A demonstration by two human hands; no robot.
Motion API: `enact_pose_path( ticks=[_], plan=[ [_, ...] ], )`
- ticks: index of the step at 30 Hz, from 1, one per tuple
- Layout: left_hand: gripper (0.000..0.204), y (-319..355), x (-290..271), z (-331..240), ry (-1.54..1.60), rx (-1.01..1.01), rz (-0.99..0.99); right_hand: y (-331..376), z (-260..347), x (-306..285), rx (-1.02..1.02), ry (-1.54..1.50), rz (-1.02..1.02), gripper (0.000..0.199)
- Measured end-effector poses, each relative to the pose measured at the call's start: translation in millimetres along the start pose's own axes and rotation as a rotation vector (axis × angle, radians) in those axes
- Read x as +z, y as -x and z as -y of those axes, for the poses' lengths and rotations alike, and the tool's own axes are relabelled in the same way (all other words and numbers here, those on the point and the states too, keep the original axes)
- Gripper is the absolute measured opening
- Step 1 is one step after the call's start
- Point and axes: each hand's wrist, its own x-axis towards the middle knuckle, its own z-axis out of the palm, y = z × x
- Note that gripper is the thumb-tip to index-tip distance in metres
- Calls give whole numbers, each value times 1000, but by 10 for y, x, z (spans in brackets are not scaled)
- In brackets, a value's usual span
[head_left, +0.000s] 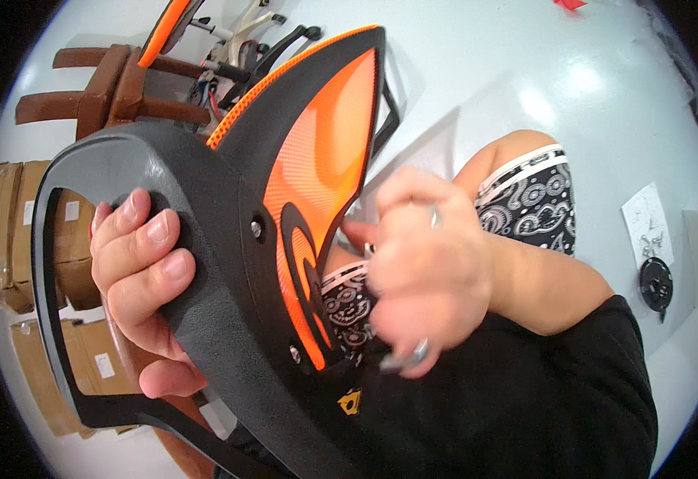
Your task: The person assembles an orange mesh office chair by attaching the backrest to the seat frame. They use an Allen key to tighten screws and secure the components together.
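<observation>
- Left hand (137, 287), left of frame: clamped on chair (221, 287).
- Right hand (429, 267), centre: blurred, fingers curled; cannot tell its grip.
- Disc (657, 284): far right.

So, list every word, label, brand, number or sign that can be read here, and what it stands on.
No text can be read.
White labels on the cardboard boxes: too small.
White sheet on the floor: marks too small.
Yellow-and-black emblem by the black shirt: no legible lettering.
</observation>
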Motion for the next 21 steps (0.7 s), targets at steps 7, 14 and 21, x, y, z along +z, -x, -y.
enact_pose_path(
  ticks=[7, 14, 21],
  plan=[
    [57, 252, 603, -55, 154, -57, -603, 330, -17, 358, 169, -434, -226, 39],
    [51, 1608, -212, -621, 188, -570, 299, 311, 176, 586, 15, -339, -277, 39],
    [59, 2796, -4, -1175, -61, -631, 535, -4, 82, 755, -327, -319, -473, 27]
  ],
)
